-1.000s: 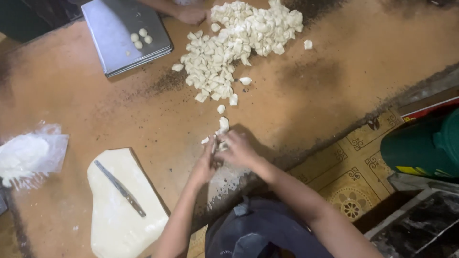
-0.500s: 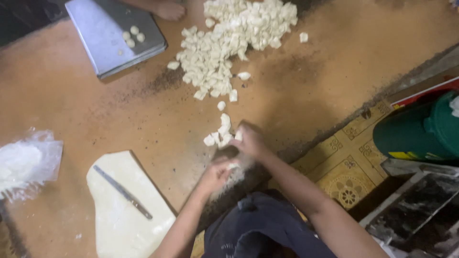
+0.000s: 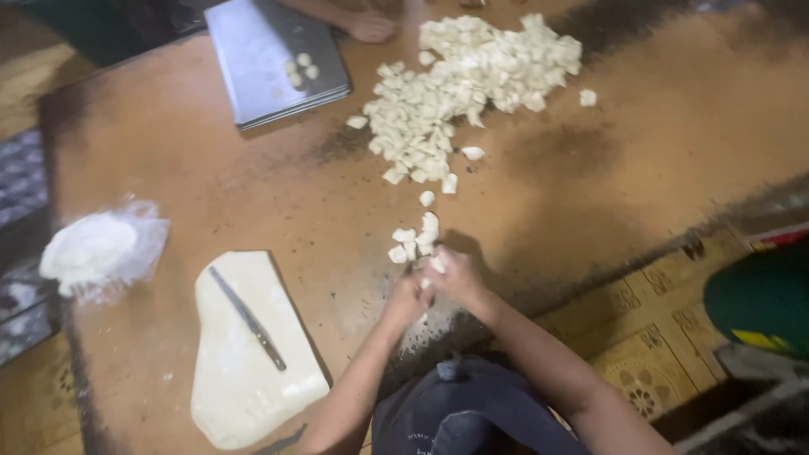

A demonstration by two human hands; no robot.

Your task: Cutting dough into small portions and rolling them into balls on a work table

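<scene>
My left hand [image 3: 404, 297] and my right hand [image 3: 457, 276] are pressed together near the front edge of a brown table [image 3: 253, 177], fingers closed around a small piece of white dough [image 3: 437, 264]. Just beyond my fingertips lies a little cluster of cut dough pieces [image 3: 413, 240]. Farther back spreads a big heap of dough pieces [image 3: 472, 80]. To my left a flat sheet of rolled dough [image 3: 244, 362] lies on the table with a knife [image 3: 249, 318] on top of it.
A grey metal tray [image 3: 253, 59] with three dough pieces sits at the back left, and another person's hand [image 3: 371, 25] rests beside it. A plastic bag of flour [image 3: 93, 248] lies at the left edge. A green container [image 3: 763, 299] stands on the patterned floor at right.
My hands have stayed together at the table's front edge, working a dough piece. The small cluster of pieces in front of them has grown slightly.
</scene>
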